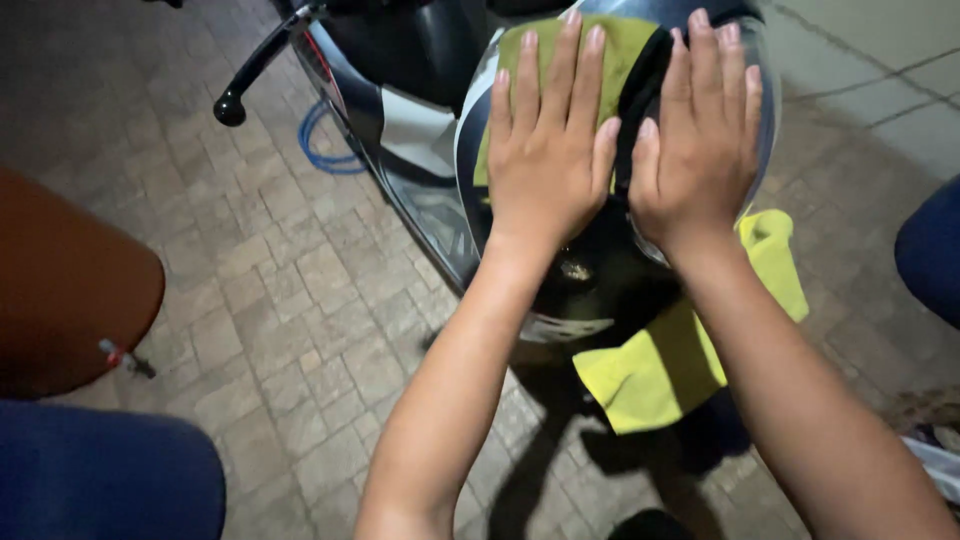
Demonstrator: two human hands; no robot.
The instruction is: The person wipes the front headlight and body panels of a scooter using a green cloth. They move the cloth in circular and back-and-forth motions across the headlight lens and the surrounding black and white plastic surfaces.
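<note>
Resting on the scooter, the helmet (600,270), black and glossy with a clear visor, sits at the middle top of the view, and every place here is told from it; a yellow-green cloth (615,45) is spread over its top, and a second piece of the same bright cloth (665,365) hangs below and to the right of the helmet; the left hand (545,150) lies flat on the cloth over the helmet's left half, fingers straight and spread, clamped on nothing; the right hand (700,140) lies flat on the helmet's right half, partly on the visor, fingers straight and close together, likewise gripping nothing; the two thumbs nearly meet over the helmet's middle; behind and to the left of the helmet runs the scooter (400,110), dark with a pale panel, its black brake lever (255,65) reaching out to the upper left; a blue hose (325,150) lies coiled on the paving (290,300) just left of the scooter; far left of the helmet stands a brown rounded seat (70,280), with dark blue cloth (100,470) below it.
</note>
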